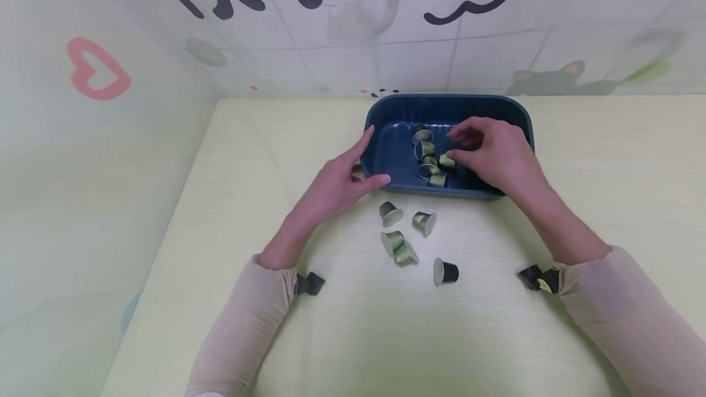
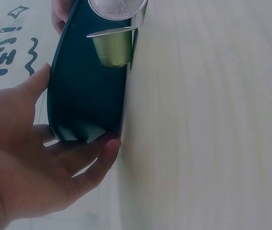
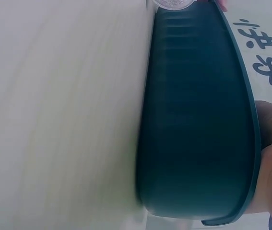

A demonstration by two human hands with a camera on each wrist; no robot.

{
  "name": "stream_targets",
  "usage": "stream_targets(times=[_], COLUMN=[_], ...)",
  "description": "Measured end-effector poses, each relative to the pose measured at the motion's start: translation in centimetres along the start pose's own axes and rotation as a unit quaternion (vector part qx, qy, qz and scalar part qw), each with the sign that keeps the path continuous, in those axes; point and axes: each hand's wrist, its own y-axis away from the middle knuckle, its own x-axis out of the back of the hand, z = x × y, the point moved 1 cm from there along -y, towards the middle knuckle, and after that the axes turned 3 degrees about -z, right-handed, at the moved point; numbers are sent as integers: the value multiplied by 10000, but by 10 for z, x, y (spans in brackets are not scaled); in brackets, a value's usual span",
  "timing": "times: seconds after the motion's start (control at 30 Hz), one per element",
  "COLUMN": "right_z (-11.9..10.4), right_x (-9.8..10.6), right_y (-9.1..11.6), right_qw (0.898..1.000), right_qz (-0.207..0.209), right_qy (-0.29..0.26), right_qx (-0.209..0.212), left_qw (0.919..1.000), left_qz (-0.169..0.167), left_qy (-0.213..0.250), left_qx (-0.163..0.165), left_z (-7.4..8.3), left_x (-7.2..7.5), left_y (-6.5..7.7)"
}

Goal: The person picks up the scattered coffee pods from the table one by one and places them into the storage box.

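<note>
A dark blue rectangular tub [image 1: 394, 185] stands against the wall, with several green and dark coffee capsules [image 1: 425, 149] inside. My left hand [image 1: 337, 185] holds the tub's left end, its thumb at the near rim and its fingers [image 2: 95, 165] bent around the end wall. Inside the tub, my right hand [image 1: 499, 155] hovers with thumb and fingers parted. Close by its thumb tip lies a green capsule [image 1: 447, 161]; whether they touch I cannot tell. Several more capsules lie on the table before the tub, among them a green capsule [image 1: 406, 254] and a black capsule [image 1: 446, 272].
The pale wooden table [image 1: 353, 336] meets a white tiled wall [image 1: 353, 66] with painted lettering right behind the tub. Another wall [image 1: 110, 170] with a pink heart borders the left edge. Black pieces [image 1: 310, 284] hang from both sleeve cuffs.
</note>
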Motion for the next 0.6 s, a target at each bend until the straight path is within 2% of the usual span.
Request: stream_targets(times=[0.23,0.43,0.6], right_z=[-1,2,6], right_x=[5,14,19], right_y=[6,11,14], right_qw=[9996,9989,9977], right_qz=[262,464,575], right_qy=[-9,-88,-360], right_qx=[132,58,15], left_qw=[9998,9994,9996], left_qz=[-11,-26,4], left_qy=[163,290,249], left_qx=[-131,-176,-138], left_z=[-2,-1,-1], left_x=[-2,-2,-1], left_y=[0,0,1])
